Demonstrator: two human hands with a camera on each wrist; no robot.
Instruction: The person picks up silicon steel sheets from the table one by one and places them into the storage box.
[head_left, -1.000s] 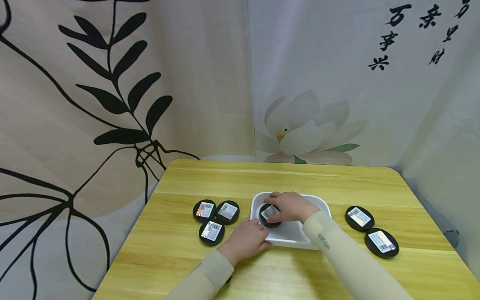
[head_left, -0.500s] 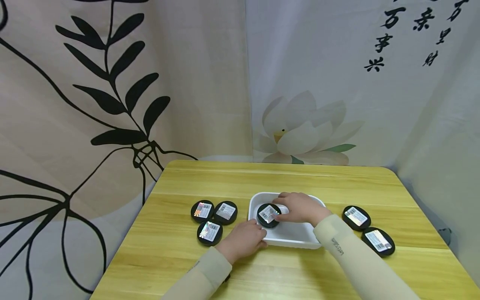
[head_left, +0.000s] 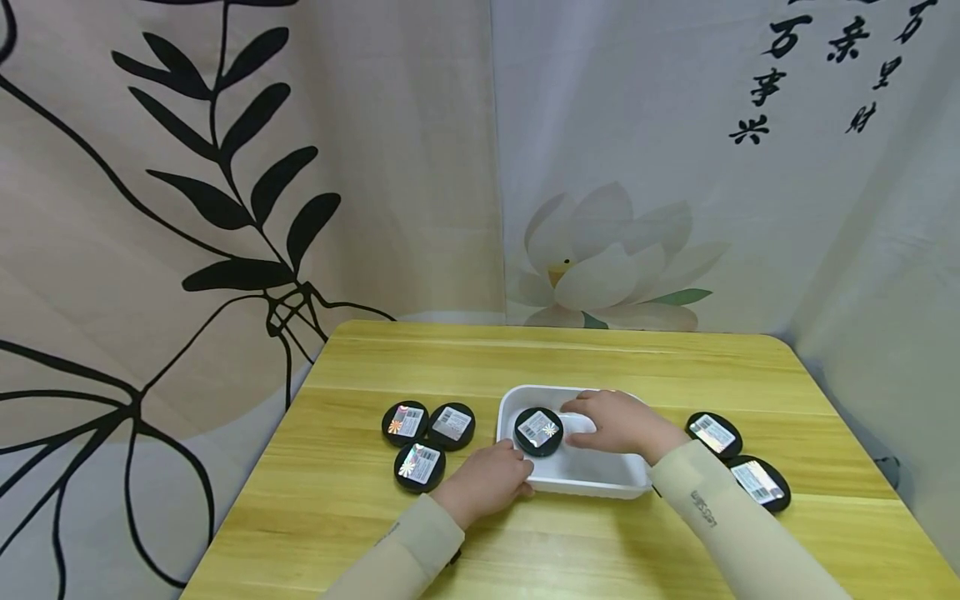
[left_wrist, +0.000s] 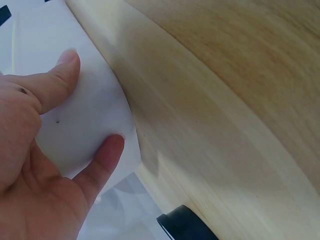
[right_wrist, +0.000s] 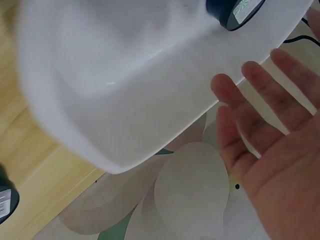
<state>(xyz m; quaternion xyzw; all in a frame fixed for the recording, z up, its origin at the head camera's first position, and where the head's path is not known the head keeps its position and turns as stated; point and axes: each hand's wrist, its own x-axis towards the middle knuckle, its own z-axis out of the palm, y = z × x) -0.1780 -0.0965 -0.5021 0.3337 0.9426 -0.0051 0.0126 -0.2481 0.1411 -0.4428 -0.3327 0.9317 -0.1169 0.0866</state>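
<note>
A white tray (head_left: 592, 479) sits mid-table with one black round tin (head_left: 538, 431), label up, in its left part. My right hand (head_left: 583, 421) hovers over the tray just right of that tin, fingers relaxed and holding nothing. The right wrist view shows the right hand (right_wrist: 260, 85) with an open palm beside the tray (right_wrist: 125, 90) and the tin (right_wrist: 235, 10). My left hand (head_left: 517, 467) holds the tray's near left corner. In the left wrist view the thumb (left_wrist: 60, 75) and a finger (left_wrist: 102, 160) lie on either side of that corner of the tray (left_wrist: 85, 115).
Three more black tins (head_left: 420, 465) lie in a cluster left of the tray. Two others (head_left: 713, 434) lie to its right, the nearer one partly behind my right sleeve. The yellow wooden table (head_left: 525, 358) is backed by printed curtains on the far and both side edges.
My right hand has let go of the tin and drawn back to the right; the tin stays in the tray. The left hand has kept its hold on the corner.
</note>
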